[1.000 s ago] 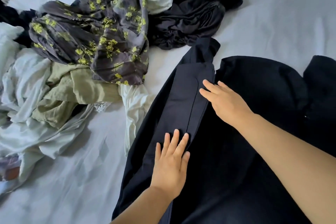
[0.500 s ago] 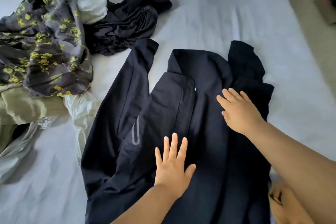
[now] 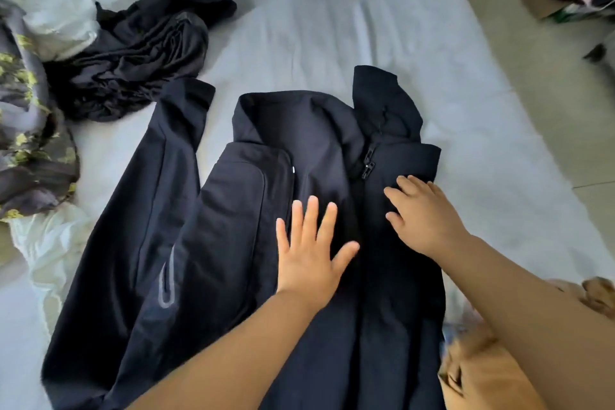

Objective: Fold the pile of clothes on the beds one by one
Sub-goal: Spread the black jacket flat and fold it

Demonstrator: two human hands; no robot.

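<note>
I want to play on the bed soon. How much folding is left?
No folded clothes show yet. Right now the left hand and right hand press flat on the dark jacket, which is spread out, not folded. Still waiting: the crumpled black garment, the flowered one and white pieces.

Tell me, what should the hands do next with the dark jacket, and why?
Probably fold the left sleeve in over the jacket. Both hands, left hand and right hand, lie flat on its front, and that sleeve sprawls out on the bed.
</note>
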